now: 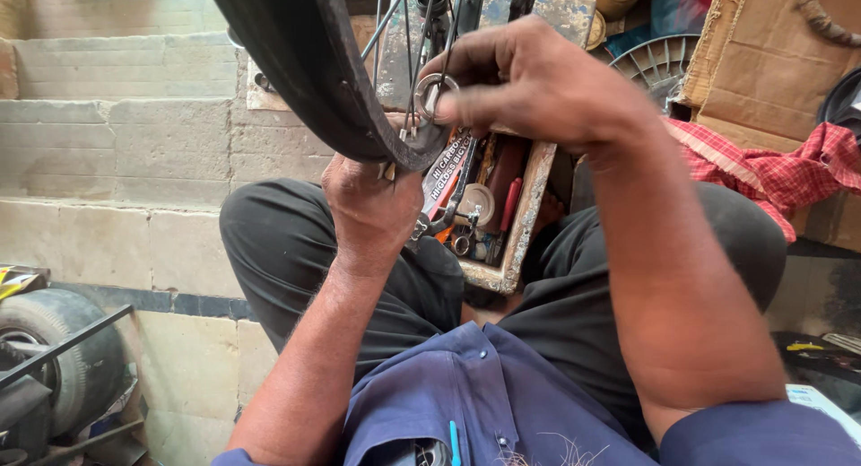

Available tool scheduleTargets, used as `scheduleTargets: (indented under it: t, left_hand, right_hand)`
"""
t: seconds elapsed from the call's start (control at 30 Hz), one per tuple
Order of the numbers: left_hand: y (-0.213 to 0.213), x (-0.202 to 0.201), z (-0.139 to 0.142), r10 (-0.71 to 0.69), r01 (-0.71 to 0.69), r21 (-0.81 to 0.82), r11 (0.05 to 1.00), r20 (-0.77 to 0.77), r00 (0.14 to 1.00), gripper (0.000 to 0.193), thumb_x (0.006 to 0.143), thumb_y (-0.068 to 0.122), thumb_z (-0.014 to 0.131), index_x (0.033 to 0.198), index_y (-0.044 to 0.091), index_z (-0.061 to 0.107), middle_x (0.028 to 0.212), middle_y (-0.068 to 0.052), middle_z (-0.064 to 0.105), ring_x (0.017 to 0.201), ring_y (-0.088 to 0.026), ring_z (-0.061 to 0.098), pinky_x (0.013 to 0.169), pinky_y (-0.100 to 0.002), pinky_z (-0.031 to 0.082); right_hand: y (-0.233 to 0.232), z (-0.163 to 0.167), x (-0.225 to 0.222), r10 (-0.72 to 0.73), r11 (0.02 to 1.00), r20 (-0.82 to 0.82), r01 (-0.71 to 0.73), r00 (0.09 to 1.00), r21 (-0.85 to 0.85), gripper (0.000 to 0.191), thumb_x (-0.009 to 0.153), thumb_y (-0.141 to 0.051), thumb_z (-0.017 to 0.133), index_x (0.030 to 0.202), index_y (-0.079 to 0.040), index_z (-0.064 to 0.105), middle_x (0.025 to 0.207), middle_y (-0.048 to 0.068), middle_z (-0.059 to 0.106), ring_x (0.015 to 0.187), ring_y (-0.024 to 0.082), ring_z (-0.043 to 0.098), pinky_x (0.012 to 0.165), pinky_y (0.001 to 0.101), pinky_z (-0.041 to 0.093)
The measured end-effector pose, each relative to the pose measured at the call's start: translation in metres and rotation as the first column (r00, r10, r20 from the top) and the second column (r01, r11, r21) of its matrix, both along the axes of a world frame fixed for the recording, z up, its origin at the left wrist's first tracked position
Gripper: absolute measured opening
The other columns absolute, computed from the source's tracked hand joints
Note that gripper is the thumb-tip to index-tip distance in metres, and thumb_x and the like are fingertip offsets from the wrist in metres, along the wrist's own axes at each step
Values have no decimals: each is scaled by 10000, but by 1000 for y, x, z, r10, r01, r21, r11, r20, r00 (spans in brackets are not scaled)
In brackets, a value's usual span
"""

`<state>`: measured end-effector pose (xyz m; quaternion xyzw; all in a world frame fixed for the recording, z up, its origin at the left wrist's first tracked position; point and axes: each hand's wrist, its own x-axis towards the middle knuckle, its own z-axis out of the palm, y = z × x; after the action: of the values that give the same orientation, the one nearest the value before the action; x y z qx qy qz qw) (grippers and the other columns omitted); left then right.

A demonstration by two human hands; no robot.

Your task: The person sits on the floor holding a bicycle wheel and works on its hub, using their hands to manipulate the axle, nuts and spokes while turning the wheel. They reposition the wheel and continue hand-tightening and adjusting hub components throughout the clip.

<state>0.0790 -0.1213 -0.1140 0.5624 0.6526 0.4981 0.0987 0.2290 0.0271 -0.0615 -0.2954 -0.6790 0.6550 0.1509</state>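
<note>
1. My right hand [529, 80] is pinched shut on a small round metal spoke tool [435, 96], thumb and forefinger closed about its ring, right at the inner edge of the wheel rim [305, 62].
2. My left hand [369, 201] sits just under the rim, fingers curled up against its underside. Whether they clamp the rim or only press on it I cannot tell, because the fingertips are hidden behind the rim's edge.
3. The two hands are apart, one above the rim's lowest stretch and one below it.
4. The rim is dark and curved, and runs up out of the top of the view, so most of the wheel is cut off. Thin spokes [408, 44] rise from the rim near the tool and also leave the view.
5. Below the rim, between my knees, lies a worn wooden tool tray [529, 215] with mixed small tools that are hard to tell apart.
6. Right of the rim is a red checked cloth [771, 170] beneath a sheet of brown cardboard [762, 62].
7. Far left of the rim, low down, a small rubber tyre [63, 349] is partly cut by the edge.
</note>
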Motion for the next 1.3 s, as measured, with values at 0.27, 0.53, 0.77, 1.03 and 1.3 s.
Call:
scheduleTargets:
  t: [0.27,0.53,0.77,1.03,1.3]
  left_hand:
    - [-8,-5,-3,35,-37,-9,999,-124,992,281,894,12,795,1156,47,699,1077,-139,731,1006,-314,746,867,-391,590]
    - [-6,-10,-15,-36,40,24,999,-158,987,260,997,22,757,1246,46,685,1207,-98,743,1162,-299,746,1003,-385,598]
    - [-8,-9,-15,-34,37,29,999,-84,996,272,992,55,784,1236,41,664,1197,-97,741,1150,-293,747,995,-379,597]
    - [-8,-11,-15,-54,54,18,998,-10,998,278,961,69,813,1203,37,679,1179,-112,743,1129,-282,751,979,-369,594]
    - [-2,-17,-18,-309,358,33,933,585,750,683,1051,105,746,1607,66,351,1550,-125,548,1437,-214,569,1210,-349,502]
  right_hand:
    - [6,-44,6,-296,955,-57,294,953,-43,288,888,-5,757,1173,17,719,880,69,752,701,94,721,620,236,606]
    - [0,-38,12,-290,956,-47,292,956,39,253,895,-26,770,1140,27,735,902,73,759,730,81,720,625,221,612]
    - [-3,-47,0,-313,944,-58,318,948,92,258,919,-30,759,1157,61,714,885,100,769,688,103,742,592,230,603]
    - [-12,-38,-7,-338,932,-29,339,941,130,178,926,-60,784,1056,50,734,854,70,769,697,89,746,605,227,628]
    - [-9,-45,-9,-267,958,-133,278,954,69,230,892,-34,789,1109,22,740,911,72,774,782,90,733,702,247,627]
